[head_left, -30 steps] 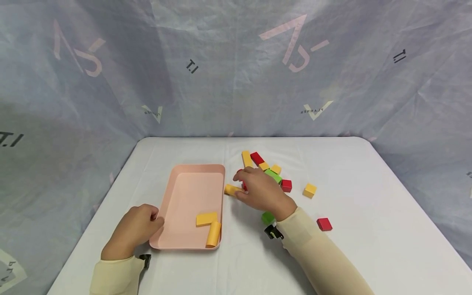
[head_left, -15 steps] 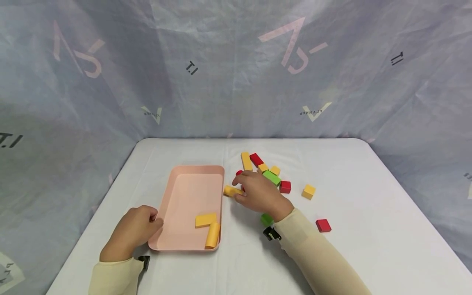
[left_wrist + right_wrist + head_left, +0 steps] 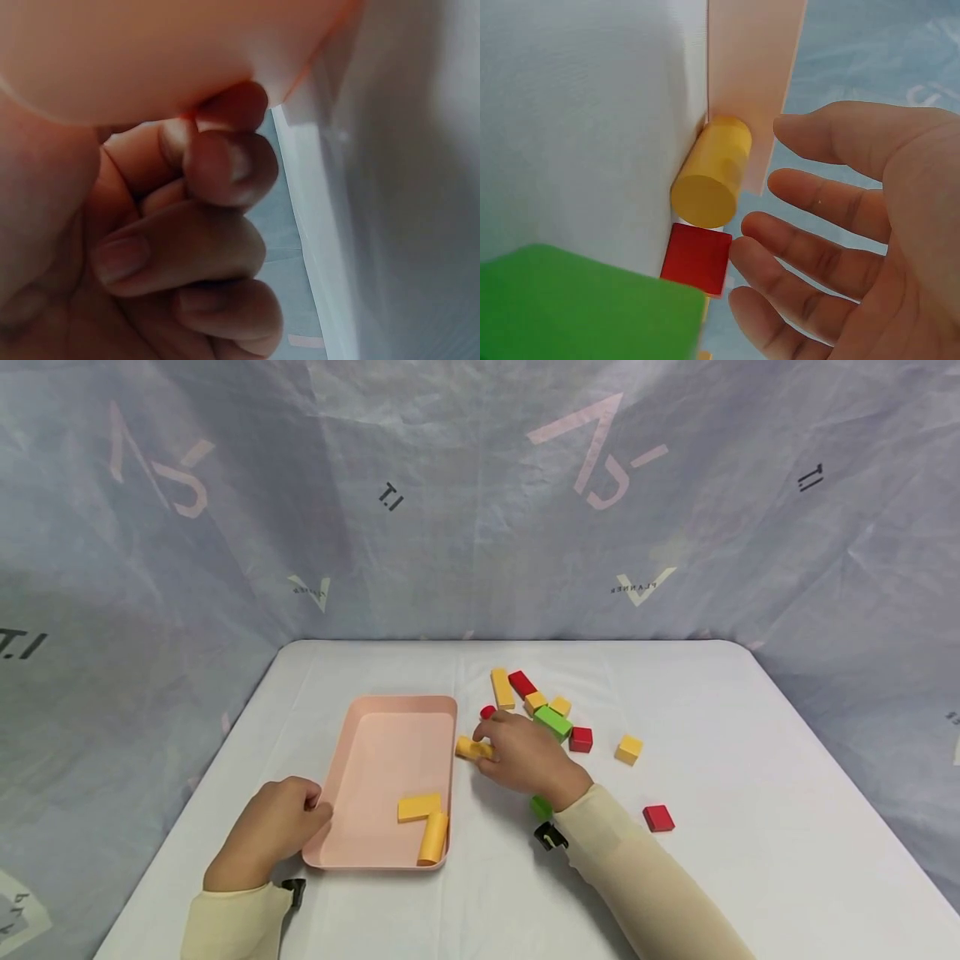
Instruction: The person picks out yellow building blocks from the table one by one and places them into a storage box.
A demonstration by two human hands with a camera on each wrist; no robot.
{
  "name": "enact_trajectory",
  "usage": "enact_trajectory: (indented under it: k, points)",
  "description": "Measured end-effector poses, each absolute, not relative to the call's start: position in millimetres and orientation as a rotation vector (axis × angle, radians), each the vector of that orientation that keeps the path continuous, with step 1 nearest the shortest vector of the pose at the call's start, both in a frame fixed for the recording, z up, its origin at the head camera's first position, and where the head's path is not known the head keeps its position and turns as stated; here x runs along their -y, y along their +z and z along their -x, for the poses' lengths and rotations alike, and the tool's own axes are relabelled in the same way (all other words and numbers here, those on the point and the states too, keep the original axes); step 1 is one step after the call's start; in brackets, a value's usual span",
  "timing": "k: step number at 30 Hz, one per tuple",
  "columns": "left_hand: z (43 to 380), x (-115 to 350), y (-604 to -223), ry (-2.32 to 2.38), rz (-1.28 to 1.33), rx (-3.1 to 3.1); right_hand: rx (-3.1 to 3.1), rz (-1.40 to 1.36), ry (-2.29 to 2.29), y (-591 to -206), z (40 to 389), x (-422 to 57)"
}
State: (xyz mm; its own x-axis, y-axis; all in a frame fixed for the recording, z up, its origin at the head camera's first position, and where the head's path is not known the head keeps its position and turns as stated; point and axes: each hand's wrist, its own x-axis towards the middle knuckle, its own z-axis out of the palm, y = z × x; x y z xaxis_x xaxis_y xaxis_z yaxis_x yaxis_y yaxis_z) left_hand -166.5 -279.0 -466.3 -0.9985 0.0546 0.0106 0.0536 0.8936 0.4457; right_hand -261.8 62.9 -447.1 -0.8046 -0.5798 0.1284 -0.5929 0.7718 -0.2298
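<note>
At the left edge of a shallow pink tray [image 3: 390, 743], my left hand [image 3: 272, 833] pinches the wall between thumb and curled fingers. Inside the tray lie a yellow rectangular block [image 3: 419, 807] and a yellow cylinder [image 3: 432, 839], near its front right corner. My right hand [image 3: 531, 758] hovers over a second yellow cylinder [image 3: 471, 748], which lies just outside the tray's right wall. In the right wrist view its fingers are spread and loosely bent, holding nothing. That view also shows a red block [image 3: 697, 257] beside the cylinder and a green block [image 3: 585, 307] close to the camera.
Behind the right hand lie several blocks, among them a long yellow block [image 3: 502, 688], a long red block [image 3: 522, 684] and a green block [image 3: 552, 723]. A yellow cube [image 3: 629, 749] and a red block [image 3: 658, 818] lie farther right. A grey curtain [image 3: 480, 527] hangs behind the table.
My right hand has shifted slightly toward me over the cylinder, uncovering more of a small red piece behind it. The left hand and the tray stay in place.
</note>
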Motion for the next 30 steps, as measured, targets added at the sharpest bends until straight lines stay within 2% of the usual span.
enact_trajectory:
  k: [30]
  points:
    - [167.7, 279.5, -465.2, 0.716, -0.092, -3.048, 2.907, -1.0, 0.388, -457.2, 263.2, -61.2]
